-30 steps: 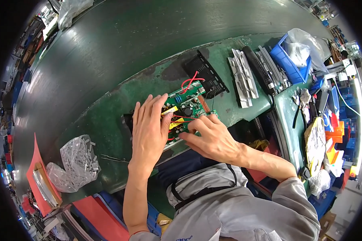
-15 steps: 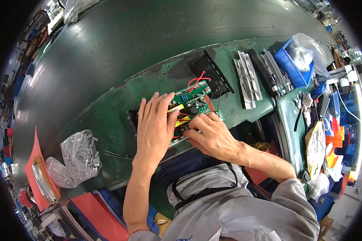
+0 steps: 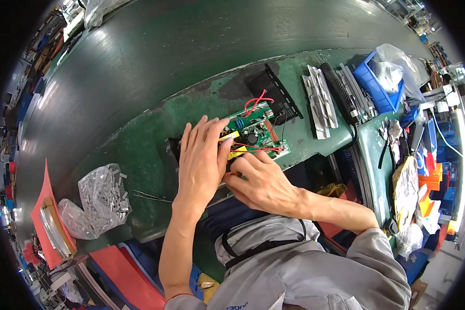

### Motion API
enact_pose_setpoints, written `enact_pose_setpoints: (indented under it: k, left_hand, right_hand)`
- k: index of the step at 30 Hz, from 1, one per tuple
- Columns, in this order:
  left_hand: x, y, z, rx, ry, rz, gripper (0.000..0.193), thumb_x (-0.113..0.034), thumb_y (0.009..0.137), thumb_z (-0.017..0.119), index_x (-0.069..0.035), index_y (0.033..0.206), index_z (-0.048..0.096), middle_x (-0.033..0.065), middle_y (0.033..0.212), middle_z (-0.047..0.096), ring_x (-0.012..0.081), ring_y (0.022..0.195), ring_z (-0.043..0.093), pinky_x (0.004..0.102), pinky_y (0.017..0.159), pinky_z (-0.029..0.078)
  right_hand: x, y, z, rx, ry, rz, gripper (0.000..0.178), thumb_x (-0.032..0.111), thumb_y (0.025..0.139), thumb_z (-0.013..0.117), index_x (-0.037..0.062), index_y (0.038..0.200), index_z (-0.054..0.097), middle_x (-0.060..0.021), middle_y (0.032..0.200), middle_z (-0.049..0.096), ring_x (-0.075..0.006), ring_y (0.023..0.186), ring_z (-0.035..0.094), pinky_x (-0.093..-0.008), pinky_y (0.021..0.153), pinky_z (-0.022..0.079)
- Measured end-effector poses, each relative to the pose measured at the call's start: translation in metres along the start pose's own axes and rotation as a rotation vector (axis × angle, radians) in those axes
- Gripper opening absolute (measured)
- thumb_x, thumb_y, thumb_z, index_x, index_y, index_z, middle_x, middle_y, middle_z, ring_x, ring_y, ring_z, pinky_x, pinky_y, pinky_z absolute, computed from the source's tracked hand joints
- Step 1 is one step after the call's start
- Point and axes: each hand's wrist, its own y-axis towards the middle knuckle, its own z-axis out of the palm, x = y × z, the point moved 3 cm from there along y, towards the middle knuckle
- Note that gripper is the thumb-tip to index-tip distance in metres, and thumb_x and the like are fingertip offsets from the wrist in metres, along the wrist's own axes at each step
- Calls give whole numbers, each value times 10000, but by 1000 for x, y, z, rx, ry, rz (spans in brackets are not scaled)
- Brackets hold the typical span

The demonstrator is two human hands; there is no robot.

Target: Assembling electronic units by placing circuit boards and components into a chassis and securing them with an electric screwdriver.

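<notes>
Green circuit board [image 3: 263,135]: middle of the green surface [image 3: 150,137], set slantwise, left part under the left hand, right part in plain sight.
Left hand [image 3: 200,157]: fingers outstretched, slightly spread, laid over the board's left part; thumb beside the yellow blocks [image 3: 237,152].
Right hand [image 3: 263,181]: fingers curled, thumb and index tips close together at the board's near edge; looks like a pinch, but what is between them is hidden, cannot tell.
Red wires, across board [image 3: 263,150]: run from near the left thumb to the right end; joint type too small to tell.
Red wires, far side [image 3: 263,99]: looped up loose past the board's far edge, over the black panel.
Board stage: judged partway assembled; yellow blocks and black round part [image 3: 251,138] already in place.
Left over, as judged: far red loop looks unrouted, no cover over the board; work at the near edge seems in hand.
Black slotted panel [image 3: 276,98]: lies just beyond the board's far right corner; fixed to it or not, unclear.
Metal bars [image 3: 319,106]: right of panel, well apart from hands.
Clear bag of small grey parts [image 3: 103,196]: left, near side of surface.
</notes>
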Motion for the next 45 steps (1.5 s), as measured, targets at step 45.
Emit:
enact_pose_setpoints:
  k: [45]
  left_hand:
    - [-13,12,-5,-33,-154,-102,344,-205,1059,568,-48,1365,570,218,1361,601,403,1344,517,476,1096,429]
  right_hand:
    - [-219,-95,-128,30,-191,1024,547,456,879,718,-40,1109,707,-220,970,743,-352,925,723,-446,822,554]
